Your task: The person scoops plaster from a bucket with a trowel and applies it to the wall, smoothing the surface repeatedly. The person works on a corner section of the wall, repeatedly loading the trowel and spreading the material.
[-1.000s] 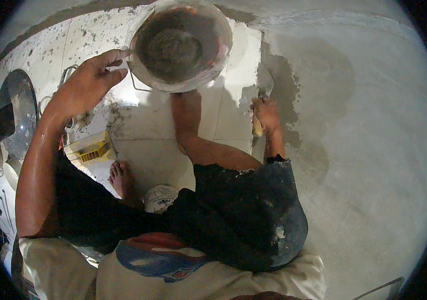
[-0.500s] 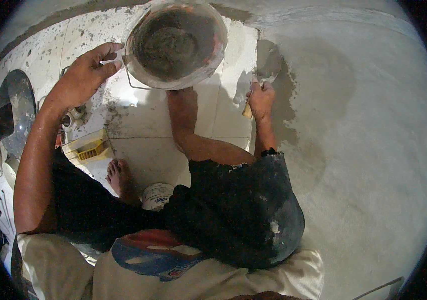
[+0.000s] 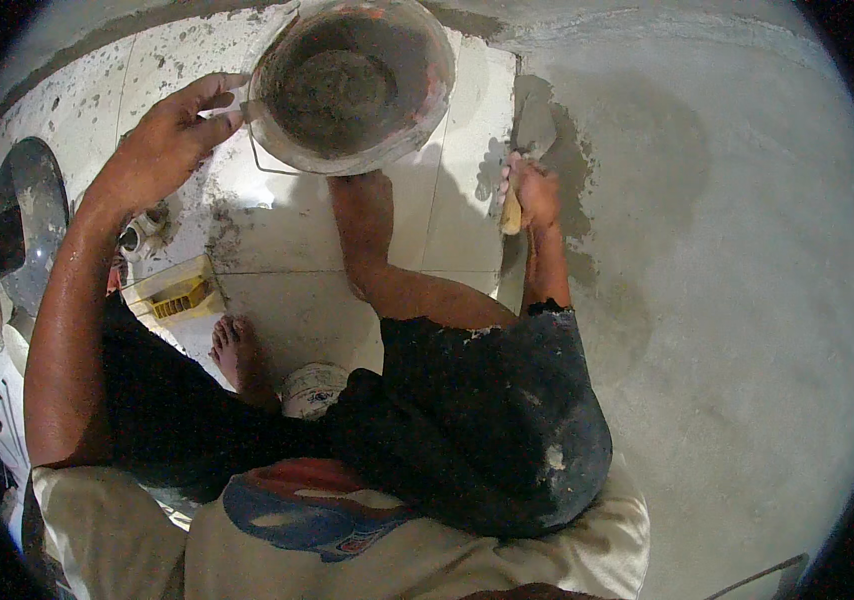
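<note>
- From afar, through the head view, I saw the right hand wrapped around a trowel, its blade at a damp patch; I judged a nearly flat blade and light, even pressure best.
- The left hand had thumb and fingers parted at the rim of a bucket of grey mix; contact I couldn't tell.
- Smooth grey surface spread rightward; white tiles, speckled upper left, lay underfoot.

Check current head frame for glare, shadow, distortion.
Head view: glare on white floor tiles left of the round grey-smeared bucket; shadow below it; edges bow near black fisheye rim; grey trowel blade nearly blends into dark grey patch.
</note>
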Demonstrator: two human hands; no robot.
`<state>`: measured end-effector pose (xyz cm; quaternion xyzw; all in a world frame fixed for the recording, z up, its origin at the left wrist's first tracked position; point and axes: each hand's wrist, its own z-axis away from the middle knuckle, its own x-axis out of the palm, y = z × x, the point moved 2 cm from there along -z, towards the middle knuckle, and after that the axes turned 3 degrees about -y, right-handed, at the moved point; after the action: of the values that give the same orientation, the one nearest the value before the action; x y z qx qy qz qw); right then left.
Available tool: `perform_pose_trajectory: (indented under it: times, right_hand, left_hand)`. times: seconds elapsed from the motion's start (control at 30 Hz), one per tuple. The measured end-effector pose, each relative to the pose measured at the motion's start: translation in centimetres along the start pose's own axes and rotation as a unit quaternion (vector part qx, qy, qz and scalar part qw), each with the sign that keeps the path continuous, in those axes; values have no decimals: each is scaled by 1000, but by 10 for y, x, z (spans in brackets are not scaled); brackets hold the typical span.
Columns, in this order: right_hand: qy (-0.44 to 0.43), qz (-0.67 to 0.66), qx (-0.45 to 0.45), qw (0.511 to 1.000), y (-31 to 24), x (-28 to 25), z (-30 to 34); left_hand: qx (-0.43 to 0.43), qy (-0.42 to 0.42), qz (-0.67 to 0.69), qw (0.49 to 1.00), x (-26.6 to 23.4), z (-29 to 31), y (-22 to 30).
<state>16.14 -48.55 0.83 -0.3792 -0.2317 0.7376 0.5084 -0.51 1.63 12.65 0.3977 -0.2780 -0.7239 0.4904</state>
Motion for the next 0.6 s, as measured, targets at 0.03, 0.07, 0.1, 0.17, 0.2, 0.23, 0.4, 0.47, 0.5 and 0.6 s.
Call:
perform_pose_trajectory:
  times: [0.03,0.07,0.1,0.17,0.2,0.23,0.4,0.47,0.5,0.6]
  right_hand:
    - [-4,8,10,1000,7,-2,5]
    - [-7,17,19,1000,17,-8,18]
    - [-10,25,26,999,22,-13,32]
    - [11,34,60,998,32,-10,61]
    - [23,36,80,996,34,-8,72]
    - [18,54,69,996,29,-6,73]
    - [-14,108,-35,993,-7,-3,25]
    - [-62,90,-13,994,-19,1,-9]
    - [-83,83,-2,993,-25,-1,-22]
    - [-125,37,70,989,-3,-22,-17]
  left_hand:
    - [-3,-7,0,1000,1,3,6]
    - [0,11,9,1000,2,5,4]
    - [5,31,17,999,2,7,2]
    - [15,61,21,998,-3,10,-8]
    - [22,64,14,998,-7,9,-11]
    - [29,67,7,997,-10,9,-13]
    - [25,46,33,998,-1,8,-5]
    - [18,41,32,998,-3,6,-8]
    - [5,38,35,999,-5,5,-12]
    - [-8,20,47,999,-4,8,-14]
